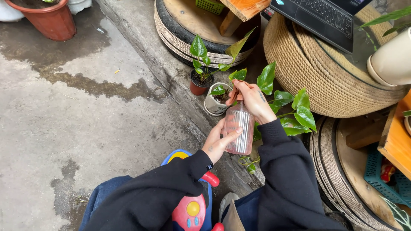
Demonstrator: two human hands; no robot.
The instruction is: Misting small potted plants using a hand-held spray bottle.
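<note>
Head view: two hands [219, 143] [250, 99] hold one pink bottle [239, 128] near two small pots [199, 85] [215, 104].

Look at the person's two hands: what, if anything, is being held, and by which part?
Both hold a clear pink ribbed plastic spray bottle: the left hand grips its lower body from the side, while the right hand covers the spray head on top.

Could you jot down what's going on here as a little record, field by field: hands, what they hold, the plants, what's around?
Left hand: cradles the body of the pink spray bottle
Right hand: wrapped over the bottle's top
Bottle: ribbed, see-through, upright
In front: white pot and small red pot, each with a leafy green plant
Right of the hands: rope-wound tyre table with a laptop on it
Ground: concrete floor, wet in patches
Below: colourful toy between the knees
</note>
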